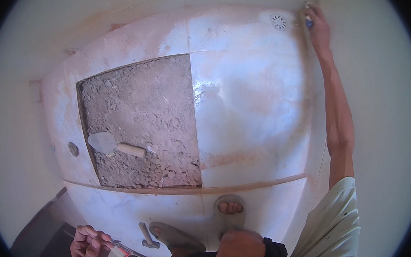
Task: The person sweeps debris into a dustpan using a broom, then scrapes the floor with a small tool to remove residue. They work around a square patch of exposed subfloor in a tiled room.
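My right hand (319,26) reaches to the far right corner, where the wall meets the tiled floor. Its fingers are closed around a small tool with a blue end (309,22); the rest of it is mostly covered by the fingers, so its kind does not show. At the lower left, my left hand (88,251) is raised with the fingers curled in and the thumb against them. Whether it pinches something small cannot be made out. A tool with red handles (124,251) lies beyond that hand, and a hammer (148,235) rests beside my left foot.
A rectangular gap in the pale tiles (251,91) exposes rough grey mortar (141,114), with a wooden-handled trowel (103,142) lying on it. A round drain cover (278,21) sits near the far right corner. A round hole (73,148) is at the left. My sandalled feet (230,208) stand near a low ledge (253,185).
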The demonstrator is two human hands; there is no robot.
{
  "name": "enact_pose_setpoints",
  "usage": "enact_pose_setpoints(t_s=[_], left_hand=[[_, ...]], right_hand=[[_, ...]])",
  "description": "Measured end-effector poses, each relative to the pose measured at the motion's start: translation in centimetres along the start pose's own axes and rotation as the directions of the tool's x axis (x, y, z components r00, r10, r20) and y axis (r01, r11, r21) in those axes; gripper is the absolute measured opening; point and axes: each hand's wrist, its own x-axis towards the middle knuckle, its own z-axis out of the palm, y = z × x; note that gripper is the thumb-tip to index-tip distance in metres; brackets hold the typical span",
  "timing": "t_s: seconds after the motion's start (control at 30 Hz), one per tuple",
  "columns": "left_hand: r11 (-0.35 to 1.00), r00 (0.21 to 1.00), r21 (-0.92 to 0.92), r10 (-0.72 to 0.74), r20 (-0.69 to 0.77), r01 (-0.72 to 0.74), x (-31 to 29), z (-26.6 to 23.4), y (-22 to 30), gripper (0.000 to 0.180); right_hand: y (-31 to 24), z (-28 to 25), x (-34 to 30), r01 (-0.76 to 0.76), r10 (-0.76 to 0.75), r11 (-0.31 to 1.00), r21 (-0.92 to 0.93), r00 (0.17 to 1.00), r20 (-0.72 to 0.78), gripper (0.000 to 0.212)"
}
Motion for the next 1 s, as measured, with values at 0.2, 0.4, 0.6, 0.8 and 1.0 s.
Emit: enact_pose_setpoints(t_s=[0.2,0.4,0.6,0.8,1.0], left_hand=[[0.999,0.998,0.014,0.031,0.046,-0.032,0.1,-0.3,0.6,0.042],[0.984,0.989,0.113,0.134,0.07,-0.141,-0.5,-4.0,0.2,0.04],[0.961,0.984,0.229,0.126,0.123,-0.151,0.2,-13.2,-3.0,0.043],[0.935,0.98,0.339,0.036,0.198,-0.103,1.4,-20.7,-4.7,0.046],[0.928,0.974,0.359,0.018,0.224,-0.099,1.7,-24.0,-6.4,0.048]], right_hand=[[0.8,0.8,2.1,0.033,0.065,0.984,-0.177,0.85,0.523,0.019],[-2.7,-6.5,-1.0,0.1,0.077,0.956,-0.275,0.821,0.566,0.013],[-14.5,-18.4,-19.6,-0.053,0.343,0.903,-0.426,0.687,0.641,0.018],[-11.4,-14.8,-13.8,0.145,0.126,0.915,-0.377,0.784,0.607,0.018],[-20.3,-27.9,-28.8,0.106,0.383,0.907,-0.408,0.201,0.902,0.013]])
